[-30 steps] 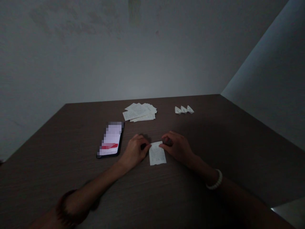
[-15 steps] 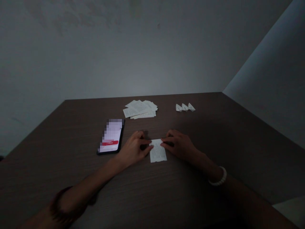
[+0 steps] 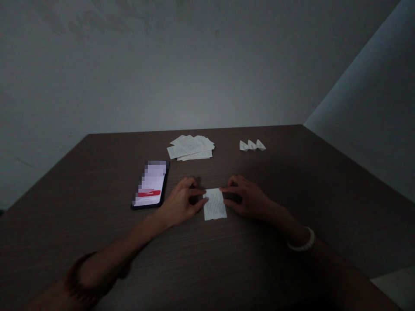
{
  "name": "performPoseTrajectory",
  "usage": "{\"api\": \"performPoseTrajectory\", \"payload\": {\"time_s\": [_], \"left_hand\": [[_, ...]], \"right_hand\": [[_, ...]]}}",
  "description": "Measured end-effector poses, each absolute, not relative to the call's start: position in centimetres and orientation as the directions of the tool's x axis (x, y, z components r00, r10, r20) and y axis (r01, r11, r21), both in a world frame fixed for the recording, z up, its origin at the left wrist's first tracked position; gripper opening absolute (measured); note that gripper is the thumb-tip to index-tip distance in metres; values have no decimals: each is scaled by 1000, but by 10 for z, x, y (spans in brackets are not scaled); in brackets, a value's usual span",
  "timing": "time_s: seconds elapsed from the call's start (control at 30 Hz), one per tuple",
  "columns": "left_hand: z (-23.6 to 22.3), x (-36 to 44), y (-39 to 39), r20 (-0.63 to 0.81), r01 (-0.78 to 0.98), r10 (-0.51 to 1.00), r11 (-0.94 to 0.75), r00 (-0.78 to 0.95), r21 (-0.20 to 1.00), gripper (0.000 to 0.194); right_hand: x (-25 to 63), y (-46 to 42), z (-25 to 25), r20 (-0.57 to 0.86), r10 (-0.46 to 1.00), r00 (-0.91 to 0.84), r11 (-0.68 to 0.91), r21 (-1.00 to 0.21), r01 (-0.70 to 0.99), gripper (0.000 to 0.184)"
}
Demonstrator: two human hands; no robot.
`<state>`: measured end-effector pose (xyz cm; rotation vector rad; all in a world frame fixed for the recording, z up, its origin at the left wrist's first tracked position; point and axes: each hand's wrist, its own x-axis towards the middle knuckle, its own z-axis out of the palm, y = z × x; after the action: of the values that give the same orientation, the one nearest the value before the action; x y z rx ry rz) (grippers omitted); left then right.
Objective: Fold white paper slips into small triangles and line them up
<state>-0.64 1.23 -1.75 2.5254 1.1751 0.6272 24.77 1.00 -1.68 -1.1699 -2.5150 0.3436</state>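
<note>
A small printed slip of paper lies flat on the dark wooden table, its lower edge slightly torn. My left hand holds the upper left edge with thumb and index fingertips; its other fingers are curled. On the opposite side, my right hand touches the slip's upper right edge. Its index finger is at the top corner and its thumb lower down, with a clear gap between them. Several folded white paper pieces stand in a short row beyond my right hand.
A loose pile of printed paper slips lies toward the back of the table. Close to my left hand is a smartphone with its screen lit. A grey wall rises behind the table.
My right thumb has slid right and a little down, off the slip's face to its edge, widening the gap from the index finger. My left hand and the slip have hardly moved.
</note>
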Motion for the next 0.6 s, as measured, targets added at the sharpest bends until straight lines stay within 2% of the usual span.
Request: {"api": "performPoseTrajectory", "payload": {"time_s": [0.23, 0.6], "left_hand": [[-16, -5, 12, 275, 644, 769, -636, 578, 426, 28], [-19, -4, 11, 314, 640, 756, -654, 575, 403, 30]], "right_hand": [[249, 9, -13, 183, 780, -598, 622, -329, 710, 37], [254, 6, -15, 196, 740, -643, 672, -254, 696, 56]]}}
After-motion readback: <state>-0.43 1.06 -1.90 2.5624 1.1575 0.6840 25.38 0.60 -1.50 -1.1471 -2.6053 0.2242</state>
